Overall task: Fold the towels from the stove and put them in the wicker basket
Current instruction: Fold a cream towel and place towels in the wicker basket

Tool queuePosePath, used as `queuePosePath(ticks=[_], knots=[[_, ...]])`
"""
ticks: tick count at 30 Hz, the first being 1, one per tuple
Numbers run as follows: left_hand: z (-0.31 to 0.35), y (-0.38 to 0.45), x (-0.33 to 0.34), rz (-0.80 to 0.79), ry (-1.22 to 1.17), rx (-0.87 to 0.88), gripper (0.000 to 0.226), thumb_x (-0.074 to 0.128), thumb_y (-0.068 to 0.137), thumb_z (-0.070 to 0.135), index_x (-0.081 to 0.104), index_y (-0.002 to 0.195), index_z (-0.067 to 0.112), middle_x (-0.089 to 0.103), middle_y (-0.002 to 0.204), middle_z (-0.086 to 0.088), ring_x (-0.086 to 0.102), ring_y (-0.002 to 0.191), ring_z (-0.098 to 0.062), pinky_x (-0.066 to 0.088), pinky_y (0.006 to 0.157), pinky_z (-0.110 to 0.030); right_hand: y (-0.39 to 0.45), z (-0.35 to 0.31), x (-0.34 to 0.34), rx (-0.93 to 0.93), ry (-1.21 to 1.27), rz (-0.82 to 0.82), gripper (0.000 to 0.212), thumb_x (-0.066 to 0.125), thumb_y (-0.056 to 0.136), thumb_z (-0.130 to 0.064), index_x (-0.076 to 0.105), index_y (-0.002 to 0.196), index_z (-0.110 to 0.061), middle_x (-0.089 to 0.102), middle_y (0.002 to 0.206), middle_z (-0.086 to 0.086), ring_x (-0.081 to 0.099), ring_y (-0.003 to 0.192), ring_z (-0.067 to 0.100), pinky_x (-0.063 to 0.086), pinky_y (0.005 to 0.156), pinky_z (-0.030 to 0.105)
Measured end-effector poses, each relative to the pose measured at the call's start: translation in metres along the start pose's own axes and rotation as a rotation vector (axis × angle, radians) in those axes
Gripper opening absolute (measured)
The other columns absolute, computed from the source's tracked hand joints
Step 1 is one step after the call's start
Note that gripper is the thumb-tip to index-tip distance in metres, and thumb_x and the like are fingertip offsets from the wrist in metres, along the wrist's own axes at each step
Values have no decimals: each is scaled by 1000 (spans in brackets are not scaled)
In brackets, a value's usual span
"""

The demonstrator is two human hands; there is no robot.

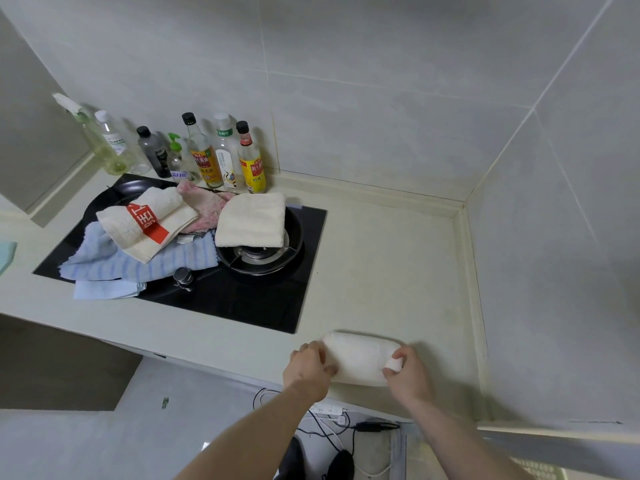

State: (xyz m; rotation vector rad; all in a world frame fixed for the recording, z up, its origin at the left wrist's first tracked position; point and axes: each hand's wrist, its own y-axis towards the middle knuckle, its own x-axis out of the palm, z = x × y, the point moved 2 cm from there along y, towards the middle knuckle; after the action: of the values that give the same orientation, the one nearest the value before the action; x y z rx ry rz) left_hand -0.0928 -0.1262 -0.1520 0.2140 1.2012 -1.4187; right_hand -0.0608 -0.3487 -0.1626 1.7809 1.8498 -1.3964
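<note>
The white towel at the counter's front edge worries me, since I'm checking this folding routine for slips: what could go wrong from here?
1. The white towel, gripped at its ends by the left hand and right hand, sits near the counter edge; it might slide off toward the cables on the floor.
2. The rolled shape may loosen once lifted.
3. The blue striped towel overhangs the stove beside a knob; pulling it could snag.

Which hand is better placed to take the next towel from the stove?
Left. The left hand grips the white towel on the side nearer the stove; the right hand would probably have to cross over.
</note>
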Motion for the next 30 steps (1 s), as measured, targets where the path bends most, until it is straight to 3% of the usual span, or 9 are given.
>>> queuePosePath(ticks=[6, 10, 16, 19, 21, 24, 27, 30], knots=[[-4, 7, 3, -62, -78, -67, 34, 69, 92, 43, 49, 112, 24, 58, 113, 6, 62, 102, -19, 56, 87, -39, 5, 4, 5, 82, 101, 1, 47, 79, 81, -11, 43, 111, -20, 65, 110, 8, 62, 87, 23, 51, 80, 33], [-3, 4, 2, -84, -107, -129, 43, 70, 92, 38, 40, 115, 20, 61, 116, 0, 65, 104, -24, 57, 88, -42, 2, 4, 3, 86, 136, -61, 58, 77, 83, -11, 48, 133, -19, 68, 117, 7, 63, 96, 24, 50, 87, 32], [-2, 0, 3, -132, -184, -196, 40, 69, 90, 33, 47, 120, 17, 61, 115, -1, 67, 96, -24, 60, 76, -36, 14, 7, -2, 125, 99, -267, 50, 74, 88, -23, 55, 133, -17, 68, 118, 6, 66, 105, 27, 54, 95, 43], [-4, -10, 4, -116, -269, -199, 18, 66, 91, 28, 52, 92, 16, 58, 92, 1, 59, 72, -16, 49, 51, -23, 15, 7, -5, 172, 165, -391, 49, 71, 92, -23, 50, 135, -14, 63, 119, 5, 61, 107, 25, 53, 94, 42], [-11, -18, 2, -52, -359, -213, 25, 66, 89, 27, 46, 78, 17, 52, 78, 3, 49, 62, -11, 38, 43, -18, 19, 5, -5, 154, 182, -436, 51, 73, 89, -31, 52, 134, -17, 64, 119, 1, 62, 107, 22, 54, 94, 42], [-33, -32, -5, 58, -533, -226, 31, 69, 79, 33, 52, 77, 8, 53, 80, -3, 47, 61, -15, 37, 47, -23, 18, -19, -3, 69, 222, -484, 45, 75, 83, -35, 59, 123, -21, 69, 114, 0, 66, 104, 21, 53, 99, 47], [-56, -57, -30, 155, -775, -246, 32, 72, 78, 39, 68, 95, 12, 65, 106, -6, 66, 77, -16, 48, 55, -18, 4, -73, 5, -24, 295, -523, 34, 73, 86, -21, 64, 118, -14, 72, 111, 3, 69, 102, 21, 55, 98, 45], [-83, -84, -64, 277, -1053, -301, 38, 75, 73, 36, 66, 102, 13, 71, 102, -5, 70, 90, -21, 57, 72, -30, -18, -133, 23, -144, 262, -620, 41, 76, 75, -32, 69, 112, -17, 76, 107, 3, 72, 100, 21, 58, 95, 44]])
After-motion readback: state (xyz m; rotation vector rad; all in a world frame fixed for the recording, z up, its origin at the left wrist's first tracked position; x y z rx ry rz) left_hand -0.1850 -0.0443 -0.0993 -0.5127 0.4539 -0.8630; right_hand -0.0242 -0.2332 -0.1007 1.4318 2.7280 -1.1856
